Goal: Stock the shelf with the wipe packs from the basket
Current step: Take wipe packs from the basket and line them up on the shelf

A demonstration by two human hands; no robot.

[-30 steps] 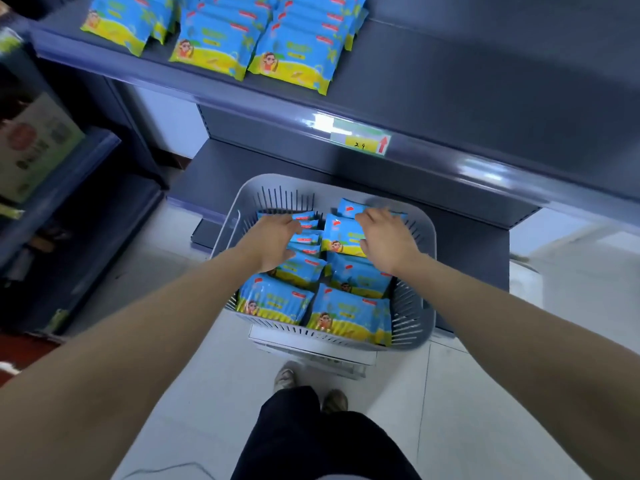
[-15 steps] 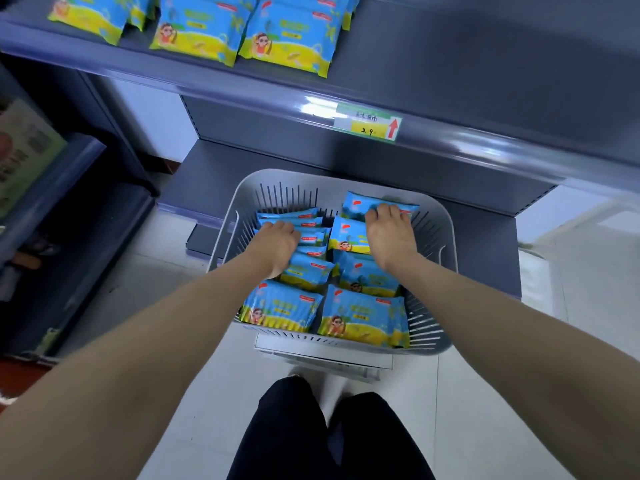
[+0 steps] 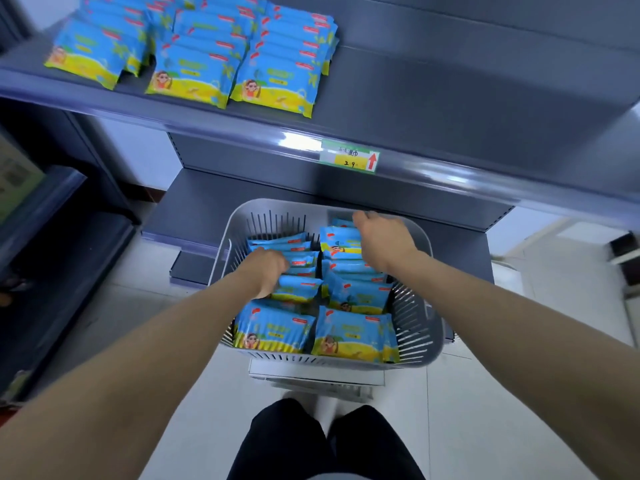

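Note:
A grey slatted basket (image 3: pixel 434 306) stands in front of me, filled with blue and yellow wipe packs (image 3: pixel 353 327) in two columns. My left hand (image 3: pixel 266 271) reaches into the left column, its fingers curled down round a pack there (image 3: pixel 298 284). At the far end of the right column, my right hand (image 3: pixel 382 240) curls its fingers over the back edge of the top pack (image 3: pixel 337 239); the fingertips are hidden. Above, the dark grey shelf (image 3: pixel 450 98) carries several rows of the same packs (image 3: pixel 194 74) on its left half.
A price tag (image 3: pixel 349 159) sits on the shelf's front rail. The shelf's right half is bare. The basket rests on a white stand (image 3: pixel 318 375), with a lower shelf (image 3: pixel 207 202) behind it. Another shelving unit (image 3: pixel 41 209) is at the left. My legs (image 3: pixel 325 445) are below.
My right hand has slid to the far end of the right column and risen a little. My left hand has dug deeper into the left column. The view has tilted up.

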